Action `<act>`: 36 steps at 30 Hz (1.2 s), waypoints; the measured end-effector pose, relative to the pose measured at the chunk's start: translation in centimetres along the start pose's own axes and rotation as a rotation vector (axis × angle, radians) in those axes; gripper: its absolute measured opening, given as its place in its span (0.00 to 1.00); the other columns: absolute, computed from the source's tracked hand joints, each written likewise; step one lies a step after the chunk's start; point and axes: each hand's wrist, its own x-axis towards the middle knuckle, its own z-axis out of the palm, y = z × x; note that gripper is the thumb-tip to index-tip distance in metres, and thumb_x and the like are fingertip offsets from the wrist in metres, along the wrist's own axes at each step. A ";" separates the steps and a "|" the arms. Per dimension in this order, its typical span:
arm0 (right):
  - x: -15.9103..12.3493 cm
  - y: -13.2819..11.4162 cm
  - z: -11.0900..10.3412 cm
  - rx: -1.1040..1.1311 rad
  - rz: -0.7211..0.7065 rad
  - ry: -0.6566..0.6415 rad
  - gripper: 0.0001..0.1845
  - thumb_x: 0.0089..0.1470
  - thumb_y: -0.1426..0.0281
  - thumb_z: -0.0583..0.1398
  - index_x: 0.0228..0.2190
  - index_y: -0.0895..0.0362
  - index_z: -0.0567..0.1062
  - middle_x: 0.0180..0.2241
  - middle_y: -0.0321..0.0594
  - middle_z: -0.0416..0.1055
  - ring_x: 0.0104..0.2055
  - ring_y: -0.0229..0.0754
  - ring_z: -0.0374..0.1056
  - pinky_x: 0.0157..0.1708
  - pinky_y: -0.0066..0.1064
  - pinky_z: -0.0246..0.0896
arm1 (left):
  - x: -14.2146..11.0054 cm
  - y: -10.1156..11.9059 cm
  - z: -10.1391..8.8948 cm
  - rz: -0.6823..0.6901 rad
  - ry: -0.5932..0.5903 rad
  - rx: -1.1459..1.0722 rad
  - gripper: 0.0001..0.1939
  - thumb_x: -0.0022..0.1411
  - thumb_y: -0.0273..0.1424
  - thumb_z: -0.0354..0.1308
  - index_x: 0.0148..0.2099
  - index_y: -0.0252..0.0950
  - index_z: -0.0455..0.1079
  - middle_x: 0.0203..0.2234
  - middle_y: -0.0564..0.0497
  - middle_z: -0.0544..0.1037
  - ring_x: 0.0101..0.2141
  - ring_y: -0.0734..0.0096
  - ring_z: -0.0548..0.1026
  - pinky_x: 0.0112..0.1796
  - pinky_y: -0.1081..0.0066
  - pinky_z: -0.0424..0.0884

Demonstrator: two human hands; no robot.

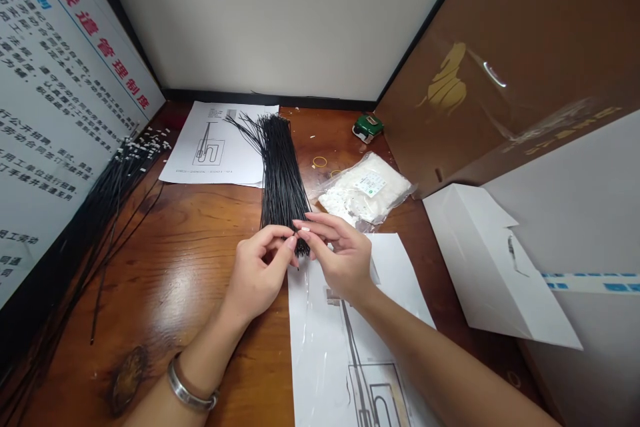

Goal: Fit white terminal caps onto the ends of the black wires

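Note:
My left hand is closed in a pinch at the near end of a thick bundle of black wires, its fingertips on what looks like the end of one thin black wire. Close against it, my right hand pinches a small white connector between thumb and fingers. The fingertips of both hands almost meet, so the exact contact between wire and connector is hidden. Beyond my right hand lies a clear plastic bag of small white pieces.
Printed drawing sheets lie under my right arm and at the back. Wires with white ends lean along the left panel. A green tape measure, rubber bands and a folded white card are on the right.

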 end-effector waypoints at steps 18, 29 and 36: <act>0.0 0.2 -0.4 -0.209 -0.200 -0.094 0.14 0.54 0.75 0.60 0.43 0.53 0.78 0.37 0.41 0.80 0.25 0.38 0.74 0.25 0.31 0.73 | 0.3 0.1 0.1 -0.019 0.095 -0.035 0.08 0.59 0.33 0.60 0.35 0.33 0.73 0.22 0.51 0.78 0.22 0.75 0.74 0.23 0.76 0.67; 0.1 0.1 -0.7 -0.109 -0.153 -0.075 0.05 0.54 0.74 0.58 0.32 0.57 0.75 0.34 0.43 0.77 0.26 0.36 0.69 0.18 0.27 0.63 | 0.4 0.0 0.1 -0.044 0.079 -0.049 0.10 0.61 0.35 0.58 0.35 0.33 0.72 0.21 0.52 0.77 0.17 0.79 0.66 0.20 0.78 0.63; 0.0 0.1 -0.6 -0.128 -0.156 -0.045 0.05 0.51 0.75 0.60 0.31 0.56 0.75 0.32 0.42 0.76 0.26 0.37 0.70 0.18 0.27 0.64 | 0.3 0.0 0.2 -0.020 0.072 -0.006 0.09 0.60 0.34 0.58 0.37 0.33 0.73 0.23 0.50 0.78 0.20 0.76 0.69 0.22 0.76 0.65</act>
